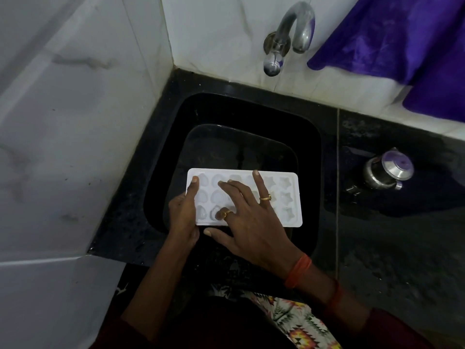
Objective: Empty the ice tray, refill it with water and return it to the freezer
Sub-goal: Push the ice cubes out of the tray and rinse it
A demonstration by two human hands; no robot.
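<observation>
A white plastic ice tray [286,197] with heart and star shaped cells is held level over the black sink [251,109]. My left hand [182,212] grips the tray's left end, thumb on top and fingers underneath. Spread over the tray's middle cells, my right hand [247,217] rests on it with straight fingers and its thumb lies off the near edge. Whether the cells hold ice or water is unclear. A chrome tap [289,36] juts from the tiled wall above the sink, with no water running.
A dark square vessel [251,144] sits inside the sink below the tray. A steel lidded pot [388,170] stands on the black counter to the right. A purple cloth [407,46] hangs at the upper right. White tiled walls close in on the left and back.
</observation>
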